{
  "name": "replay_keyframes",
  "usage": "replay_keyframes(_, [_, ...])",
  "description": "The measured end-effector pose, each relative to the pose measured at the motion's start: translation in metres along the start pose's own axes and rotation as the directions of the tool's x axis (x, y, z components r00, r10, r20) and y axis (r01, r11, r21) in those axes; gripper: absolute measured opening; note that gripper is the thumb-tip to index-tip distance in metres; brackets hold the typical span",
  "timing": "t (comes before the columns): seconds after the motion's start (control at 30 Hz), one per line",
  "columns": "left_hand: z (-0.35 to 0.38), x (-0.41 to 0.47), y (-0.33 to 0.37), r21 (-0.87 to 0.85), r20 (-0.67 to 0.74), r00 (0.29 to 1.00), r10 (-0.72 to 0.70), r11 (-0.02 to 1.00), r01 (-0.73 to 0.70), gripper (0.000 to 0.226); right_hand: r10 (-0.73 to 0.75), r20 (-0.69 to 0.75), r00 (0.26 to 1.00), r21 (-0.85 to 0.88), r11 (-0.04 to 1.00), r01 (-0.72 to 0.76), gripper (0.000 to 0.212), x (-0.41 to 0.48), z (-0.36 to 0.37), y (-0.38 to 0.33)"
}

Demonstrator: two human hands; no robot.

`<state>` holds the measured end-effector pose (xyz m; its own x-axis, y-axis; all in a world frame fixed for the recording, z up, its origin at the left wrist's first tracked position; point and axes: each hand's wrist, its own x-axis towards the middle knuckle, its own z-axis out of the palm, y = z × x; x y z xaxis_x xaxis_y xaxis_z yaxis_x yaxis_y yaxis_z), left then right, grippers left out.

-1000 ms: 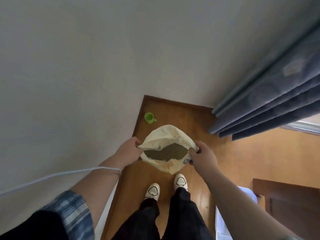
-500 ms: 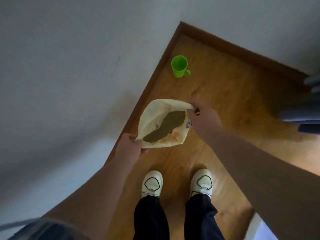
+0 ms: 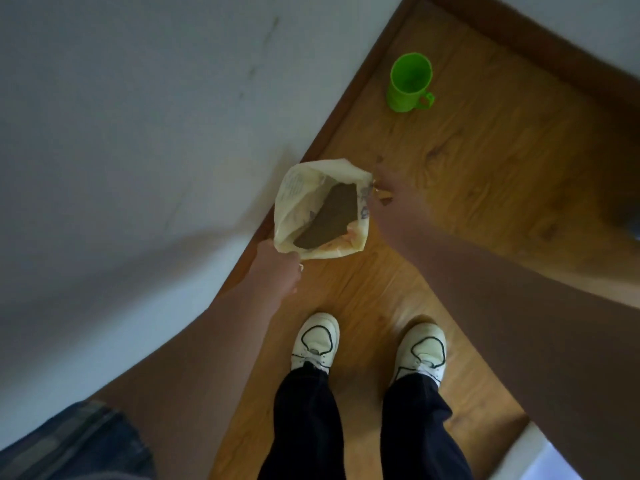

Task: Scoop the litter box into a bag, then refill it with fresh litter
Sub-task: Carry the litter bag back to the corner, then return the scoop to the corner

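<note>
Indoors, over wood floor (image 3: 485, 188) by white wall (image 3: 138, 133), left hand (image 3: 277, 268) and right hand (image 3: 394, 204) fingers clutch one bag (image 3: 298, 206); one green cup (image 3: 408, 86) upper right.

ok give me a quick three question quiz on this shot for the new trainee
1. True or false: the left hand and the right hand each hold the rim of the bag.
2. Where is the green cup? A: upright on the floor, beyond the bag. B: inside the bag. C: in the right hand.
3. Fill in: the bag's mouth is ____, with brownish contents showing inside.
Key: 1 true; 2 A; 3 open.
</note>
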<state>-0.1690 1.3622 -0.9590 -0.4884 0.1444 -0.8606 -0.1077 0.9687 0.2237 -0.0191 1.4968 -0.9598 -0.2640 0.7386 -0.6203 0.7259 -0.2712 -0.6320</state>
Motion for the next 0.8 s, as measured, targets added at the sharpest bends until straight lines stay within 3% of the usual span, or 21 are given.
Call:
replay_keyframes(0.1, [-0.017, -0.047, 0.018, 0.31, 0.036, 0.981, 0.192, 0.931, -0.193, 0.051, 0.042, 0.022, 0.999, 0.016, 0.999, -0.042, 0.049, -0.035, -0.03, -0.02])
replay_keyframes(0.23, [-0.047, -0.118, 0.045, 0.463, 0.131, 0.91, 0.394, 0.787, -0.408, 0.057, 0.071, -0.032, 0.997, -0.028, 0.997, -0.072, 0.047, -0.09, -0.079, -0.048])
replay_keyframes(0.33, [-0.076, -0.177, 0.069, 0.582, 0.139, 0.809, 0.57, 0.614, -0.533, 0.054, 0.047, -0.08, 0.996, -0.066, 0.996, -0.053, 0.05, -0.145, -0.121, -0.081])
replay_keyframes(0.57, [-0.155, -0.364, 0.146, 0.596, 0.187, 0.635, 0.75, 0.427, -0.68, 0.052, 0.011, -0.238, 0.971, -0.068, 0.997, -0.028, 0.052, -0.306, -0.236, -0.2])
replay_keyframes(0.8, [-0.246, -0.581, 0.228, 0.513, 0.239, 0.313, 0.919, 0.154, -0.844, 0.051, -0.17, -0.512, 0.842, -0.109, 0.985, 0.132, 0.053, -0.489, -0.348, -0.337])
